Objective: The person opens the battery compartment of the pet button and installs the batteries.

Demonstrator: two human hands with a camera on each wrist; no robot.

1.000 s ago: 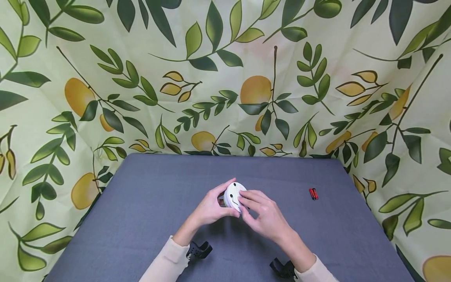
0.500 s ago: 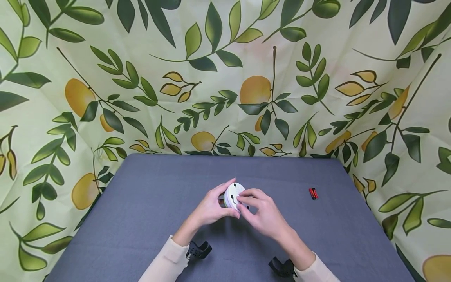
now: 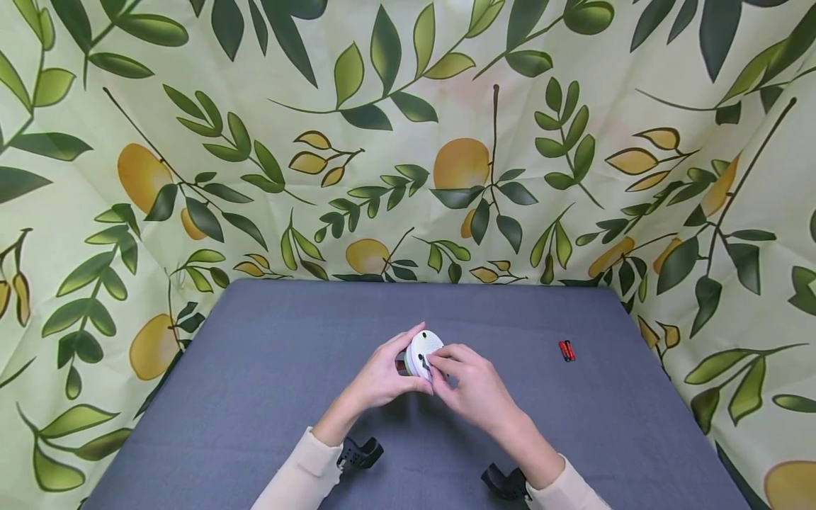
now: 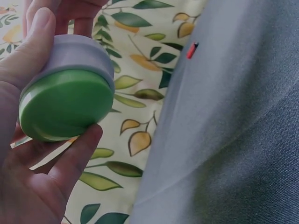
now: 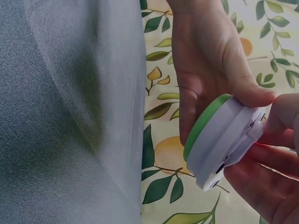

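Note:
A round white button-like device (image 3: 423, 343) with a green dome (image 4: 65, 105) is held tilted above the middle of the table. My left hand (image 3: 385, 368) grips it by the rim, thumb on one side and fingers on the other. The flat white underside, with dark round spots, faces my right hand (image 3: 474, 386). There the fingertips and thumb pinch a small white cover (image 5: 247, 140), which stands tilted out from the underside in the right wrist view. My fingers partly hide the opening under it.
Two red-and-black batteries (image 3: 567, 350) lie side by side on the grey cloth-covered table (image 3: 306, 312), right of the hands. Black wrist mounts (image 3: 362, 452) hang under both forearms. A leaf-and-fruit patterned curtain (image 3: 395, 205) encloses the table's back and sides.
My right fingers have moved slightly left on the underside and closed in a pinch. A dark gap now shows where a thin curved line was. The left hand has stayed nearly still.

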